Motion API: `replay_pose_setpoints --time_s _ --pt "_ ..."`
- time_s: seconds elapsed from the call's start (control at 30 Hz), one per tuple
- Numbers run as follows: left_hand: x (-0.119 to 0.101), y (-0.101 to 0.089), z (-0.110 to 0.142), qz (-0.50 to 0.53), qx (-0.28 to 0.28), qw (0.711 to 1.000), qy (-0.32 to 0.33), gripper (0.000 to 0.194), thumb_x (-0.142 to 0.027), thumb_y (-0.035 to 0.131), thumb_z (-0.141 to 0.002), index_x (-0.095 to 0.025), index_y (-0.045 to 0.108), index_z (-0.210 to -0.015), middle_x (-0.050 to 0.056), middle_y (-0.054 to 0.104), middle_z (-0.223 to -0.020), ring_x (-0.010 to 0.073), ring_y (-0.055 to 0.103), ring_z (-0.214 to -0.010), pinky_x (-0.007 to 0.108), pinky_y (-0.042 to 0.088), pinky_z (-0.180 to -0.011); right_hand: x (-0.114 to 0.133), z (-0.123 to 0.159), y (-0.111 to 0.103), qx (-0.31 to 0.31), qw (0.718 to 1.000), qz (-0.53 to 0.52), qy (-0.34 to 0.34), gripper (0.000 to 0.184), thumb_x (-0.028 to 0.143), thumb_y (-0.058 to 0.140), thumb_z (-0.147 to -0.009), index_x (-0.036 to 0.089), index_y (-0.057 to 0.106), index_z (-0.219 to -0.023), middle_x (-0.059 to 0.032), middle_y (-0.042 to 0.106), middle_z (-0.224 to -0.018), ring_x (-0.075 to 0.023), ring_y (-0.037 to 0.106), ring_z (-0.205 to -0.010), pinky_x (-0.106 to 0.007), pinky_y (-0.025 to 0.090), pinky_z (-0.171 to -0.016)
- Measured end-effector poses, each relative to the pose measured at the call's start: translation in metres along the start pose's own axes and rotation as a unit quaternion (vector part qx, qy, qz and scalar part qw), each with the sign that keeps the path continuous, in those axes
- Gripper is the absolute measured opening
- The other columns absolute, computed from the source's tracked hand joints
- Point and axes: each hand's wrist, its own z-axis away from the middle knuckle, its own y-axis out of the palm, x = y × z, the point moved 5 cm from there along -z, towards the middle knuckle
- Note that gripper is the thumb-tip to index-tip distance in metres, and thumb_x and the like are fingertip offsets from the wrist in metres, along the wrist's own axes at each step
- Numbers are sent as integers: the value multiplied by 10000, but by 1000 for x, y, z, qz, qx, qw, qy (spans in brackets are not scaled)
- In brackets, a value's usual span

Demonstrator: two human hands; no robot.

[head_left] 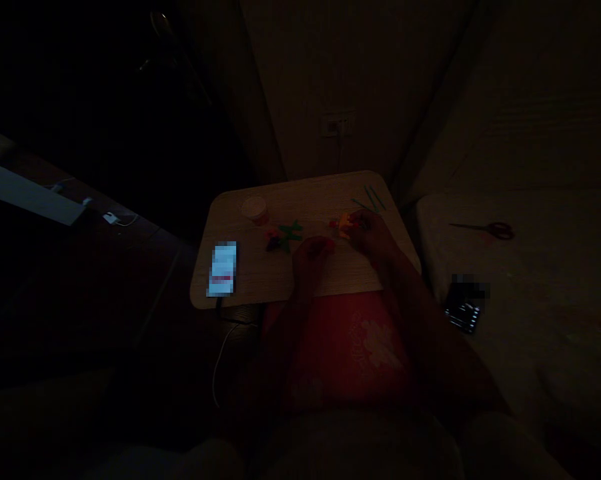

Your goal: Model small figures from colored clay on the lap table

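The room is very dark, so small things are hard to make out. My left hand is over the middle of the small table, fingers drawn together on a small red piece. My right hand is to its right, with its fingers closed on an orange-yellow piece whose kind I cannot tell. Bits of red show beside that piece. Left of my hands lie green leaf-like pieces, and a reddish, dark piece touches or adjoins them.
A round tub stands at the table's back left. A lit phone with a cable lies at the left edge. Thin green sticks are at the back right. Scissors and a dark device rest on the pale surface to the right.
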Motion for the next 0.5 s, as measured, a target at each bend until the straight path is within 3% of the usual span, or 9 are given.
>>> replay_pose_setpoints --time_s 0.13,0.27,0.5 --pt "-1 -3 2 12 -25 1000 0 434 -500 908 -679 -173 732 -903 78 806 -904 200 776 -827 340 632 -797 9 17 6 -14 991 -119 55 442 486 842 -671 235 701 -1007 -54 746 -1015 -218 697 -894 -382 586 -787" --pt "-3 -3 4 34 -24 999 13 440 -517 906 -679 -183 732 -906 68 810 -885 203 784 -810 346 641 -791 19 24 9 -11 990 -125 60 412 465 859 -668 211 744 -970 -68 763 -996 -238 710 -928 -423 585 -876" --pt "-8 -5 5 5 -23 999 24 422 -548 867 -730 -189 766 -927 70 810 -876 207 786 -810 350 649 -791 20 24 10 -21 993 -114 33 379 459 874 -638 234 755 -919 -61 772 -1009 -252 717 -954 -441 590 -899"
